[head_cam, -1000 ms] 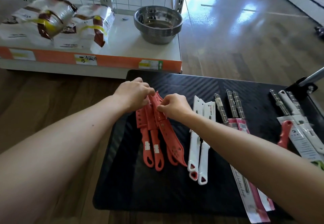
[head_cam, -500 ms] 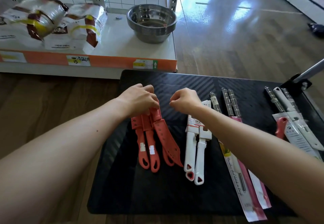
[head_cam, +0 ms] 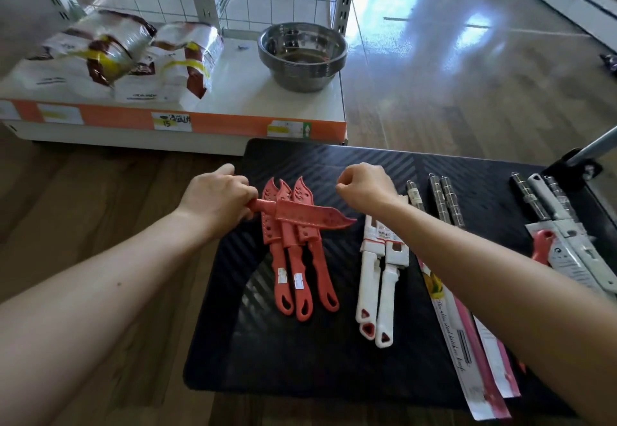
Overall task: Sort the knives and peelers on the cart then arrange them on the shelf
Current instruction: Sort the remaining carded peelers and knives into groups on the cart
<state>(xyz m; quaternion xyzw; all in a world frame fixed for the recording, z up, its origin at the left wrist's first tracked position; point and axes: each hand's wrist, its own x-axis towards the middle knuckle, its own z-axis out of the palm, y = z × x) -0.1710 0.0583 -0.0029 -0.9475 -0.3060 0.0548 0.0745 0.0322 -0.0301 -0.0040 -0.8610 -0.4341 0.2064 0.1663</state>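
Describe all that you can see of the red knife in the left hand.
The red knife looks like plastic all over: a red handle and a red sheath with small holes and a wavy, pointed tip. The left hand grips its handle, which is mostly hidden. The tip points right, and the knife lies crosswise over three like knives on the cart. Whether it touches them I cannot tell.

A shop (price-tagged shelf [head_cam: 233, 124], packaged goods [head_cam: 110, 55]).
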